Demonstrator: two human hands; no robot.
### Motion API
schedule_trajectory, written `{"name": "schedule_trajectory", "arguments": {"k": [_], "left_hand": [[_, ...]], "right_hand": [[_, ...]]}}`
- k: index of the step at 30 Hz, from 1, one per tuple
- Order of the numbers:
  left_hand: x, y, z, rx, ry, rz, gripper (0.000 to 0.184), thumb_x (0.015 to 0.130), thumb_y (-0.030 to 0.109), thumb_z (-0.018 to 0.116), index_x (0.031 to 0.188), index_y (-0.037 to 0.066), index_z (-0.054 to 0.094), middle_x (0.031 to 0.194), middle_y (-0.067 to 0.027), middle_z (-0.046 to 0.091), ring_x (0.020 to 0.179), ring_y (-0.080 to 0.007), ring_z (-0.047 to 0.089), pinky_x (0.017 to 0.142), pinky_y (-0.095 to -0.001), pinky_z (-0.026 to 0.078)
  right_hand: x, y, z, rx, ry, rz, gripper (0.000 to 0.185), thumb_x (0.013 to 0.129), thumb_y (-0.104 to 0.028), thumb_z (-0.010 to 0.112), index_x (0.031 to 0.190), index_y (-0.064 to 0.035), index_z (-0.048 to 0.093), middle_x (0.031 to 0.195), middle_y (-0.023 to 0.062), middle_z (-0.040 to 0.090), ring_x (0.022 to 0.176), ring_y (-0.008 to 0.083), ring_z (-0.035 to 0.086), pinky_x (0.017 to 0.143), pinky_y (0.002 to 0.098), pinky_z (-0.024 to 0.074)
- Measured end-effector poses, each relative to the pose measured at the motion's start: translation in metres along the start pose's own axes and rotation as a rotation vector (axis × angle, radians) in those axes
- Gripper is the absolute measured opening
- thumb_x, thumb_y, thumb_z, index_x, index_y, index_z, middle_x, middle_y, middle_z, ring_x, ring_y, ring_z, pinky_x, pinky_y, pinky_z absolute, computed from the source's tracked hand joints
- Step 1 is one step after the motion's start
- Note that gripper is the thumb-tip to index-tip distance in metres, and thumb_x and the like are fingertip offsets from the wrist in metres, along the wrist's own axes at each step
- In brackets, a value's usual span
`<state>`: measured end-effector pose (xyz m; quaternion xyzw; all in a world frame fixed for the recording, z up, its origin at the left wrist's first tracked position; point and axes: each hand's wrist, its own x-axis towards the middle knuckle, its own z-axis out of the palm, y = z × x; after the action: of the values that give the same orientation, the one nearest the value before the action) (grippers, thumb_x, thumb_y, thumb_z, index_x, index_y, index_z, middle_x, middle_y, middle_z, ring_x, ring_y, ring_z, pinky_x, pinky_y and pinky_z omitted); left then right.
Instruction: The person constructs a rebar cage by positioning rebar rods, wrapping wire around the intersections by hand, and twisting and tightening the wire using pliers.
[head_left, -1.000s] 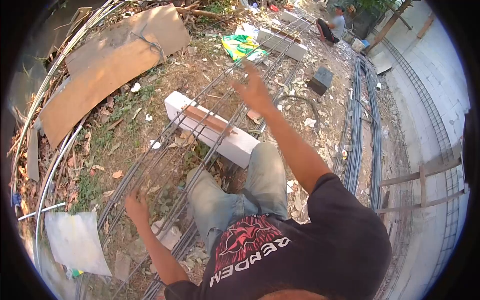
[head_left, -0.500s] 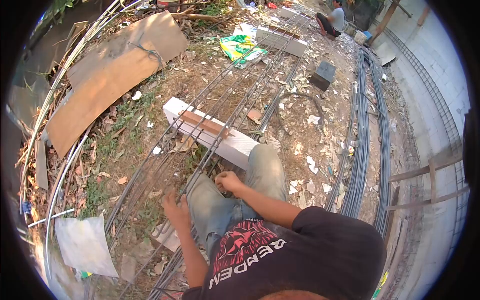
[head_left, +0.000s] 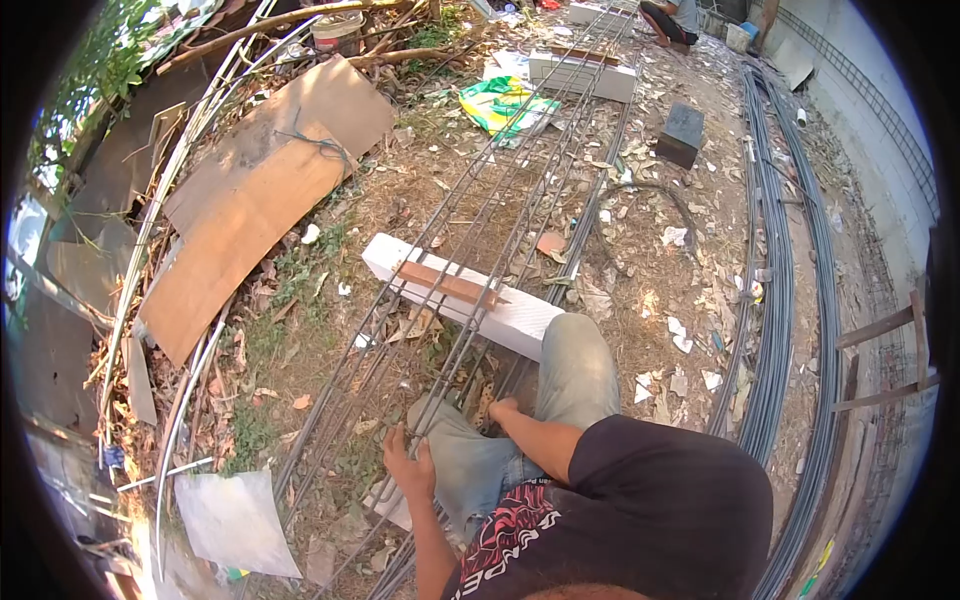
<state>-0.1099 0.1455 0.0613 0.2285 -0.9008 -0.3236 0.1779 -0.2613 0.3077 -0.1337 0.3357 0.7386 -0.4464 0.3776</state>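
A long rebar cage (head_left: 487,205) of thin bars and stirrups runs from near my lap into the distance. It rests on a white block (head_left: 530,326) with a reddish-brown strip of wood (head_left: 450,284) on top. My left hand (head_left: 410,468) is at the near part of the cage, with thumb and fingers curled about a bar beside my left knee. Low between my knees is my right hand (head_left: 503,410), close to the bars on the cage's right side. Its fingers are mostly hidden, and I cannot make out anything in it.
Bundles of steel bars (head_left: 775,330) lie along the right, near a dark block (head_left: 680,135). Brown boards (head_left: 250,230) and a pale sheet (head_left: 236,523) lie left. A green-yellow sack (head_left: 508,108) is ahead. Another person (head_left: 670,20) sits at the far end.
My left hand has moved up to the bar. My right hand has lowered between my knees, its fingers now less visible. The view has shifted, so the scene sits farther right and lower.
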Motion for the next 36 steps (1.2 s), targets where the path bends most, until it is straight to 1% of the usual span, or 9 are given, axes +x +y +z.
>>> {"name": "schedule_trajectory", "arguments": {"k": [8, 11, 13, 14, 22, 27, 30, 34, 36], "left_hand": [[0.006, 0.001, 0.002, 0.015, -0.038, -0.013, 0.057, 0.087, 0.018, 0.075, 0.141, 0.007, 0.059, 0.142, -0.0197, 0.055, 0.132, -0.0408, 0.05, 0.113, -0.0505, 0.036], [0.005, -0.006, 0.005, 0.041, -0.03, -0.006, 0.056, 0.091, 0.021, 0.074, 0.142, 0.008, 0.058, 0.142, -0.0194, 0.055, 0.133, -0.0398, 0.05, 0.114, -0.0494, 0.036], [0.002, -0.006, 0.004, 0.075, -0.042, -0.005, 0.056, 0.091, 0.021, 0.075, 0.143, 0.009, 0.059, 0.142, -0.0189, 0.055, 0.132, -0.0393, 0.051, 0.113, -0.0488, 0.038], [0.005, -0.005, 0.004, 0.102, -0.041, 0.001, 0.056, 0.09, 0.02, 0.076, 0.142, 0.009, 0.059, 0.141, -0.0188, 0.056, 0.131, -0.0393, 0.052, 0.111, -0.0481, 0.041], [0.004, -0.012, 0.004, 0.037, -0.064, -0.025, 0.056, 0.09, 0.018, 0.075, 0.143, 0.009, 0.058, 0.144, -0.0182, 0.055, 0.135, -0.0374, 0.05, 0.114, -0.0472, 0.038], [0.009, -0.012, 0.004, 0.039, -0.096, -0.044, 0.06, 0.086, 0.017, 0.076, 0.143, 0.009, 0.058, 0.145, -0.0176, 0.053, 0.134, -0.0378, 0.048, 0.116, -0.049, 0.034], [0.005, -0.007, -0.005, 0.037, -0.114, -0.073, 0.063, 0.086, 0.019, 0.076, 0.144, 0.009, 0.055, 0.146, -0.0178, 0.052, 0.132, -0.0395, 0.049, 0.116, -0.0512, 0.033], [0.006, -0.01, -0.008, 0.003, -0.123, -0.089, 0.063, 0.085, 0.018, 0.076, 0.144, 0.01, 0.055, 0.145, -0.0172, 0.053, 0.134, -0.039, 0.048, 0.115, -0.0508, 0.034], [0.006, -0.011, -0.007, 0.034, -0.124, -0.058, 0.062, 0.085, 0.016, 0.077, 0.143, 0.009, 0.056, 0.145, -0.0167, 0.053, 0.136, -0.0379, 0.048, 0.115, -0.0498, 0.037]], "right_hand": [[0.046, 0.017, 0.015, -0.116, 0.011, 0.063, 0.073, 0.096, -0.052, 0.062, 0.141, 0.0061, 0.057, 0.147, 0.0264, 0.056, 0.136, 0.0362, 0.055, 0.108, 0.0414, 0.0461], [0.006, 0.005, 0.002, 0.147, 0.185, 0.052, 0.055, 0.088, -0.037, 0.078, 0.12, 0.007, 0.07, 0.126, 0.0277, 0.069, 0.116, 0.041, 0.068, 0.091, 0.0469, 0.0542], [0.005, 0.001, -0.001, 0.24, 0.251, 0.058, 0.038, 0.091, -0.024, 0.073, 0.111, 0.0087, 0.07, 0.116, 0.0254, 0.072, 0.102, 0.0415, 0.071, 0.084, 0.0503, 0.054], [0.012, -0.002, -0.002, 0.211, 0.228, 0.182, 0.051, 0.095, -0.035, 0.07, 0.122, 0.0083, 0.068, 0.129, 0.0295, 0.067, 0.117, 0.0426, 0.067, 0.094, 0.0486, 0.0523], [0.029, 0.008, 0.004, 0.078, 0.027, 0.227, 0.058, 0.097, -0.029, 0.066, 0.145, 0.0013, 0.05, 0.143, 0.0279, 0.054, 0.131, 0.0459, 0.055, 0.101, 0.0559, 0.0482], [-0.016, -0.009, 0.007, -0.688, 0.244, -0.571, 0.048, 0.087, -0.016, 0.07, 0.132, -0.0065, 0.06, 0.139, 0.0248, 0.052, 0.136, 0.0452, 0.046, 0.106, 0.0581, 0.0463], [0.007, -0.004, 0.018, -1.385, -0.067, -0.81, 0.04, 0.095, -0.016, 0.063, 0.132, -0.0037, 0.061, 0.138, 0.0203, 0.051, 0.139, 0.0389, 0.045, 0.11, 0.0607, 0.0442], [0.003, -0.007, 0.011, -1.828, -0.028, -1.267, 0.033, 0.095, -0.023, 0.061, 0.125, -0.0095, 0.064, 0.128, 0.0114, 0.058, 0.121, 0.0291, 0.057, 0.094, 0.0558, 0.0495], [0.021, -0.001, 0.017, -1.885, 0.021, -1.261, 0.033, 0.097, -0.026, 0.061, 0.127, -0.0113, 0.064, 0.126, 0.0116, 0.06, 0.121, 0.0298, 0.057, 0.092, 0.0496, 0.0485]]}}
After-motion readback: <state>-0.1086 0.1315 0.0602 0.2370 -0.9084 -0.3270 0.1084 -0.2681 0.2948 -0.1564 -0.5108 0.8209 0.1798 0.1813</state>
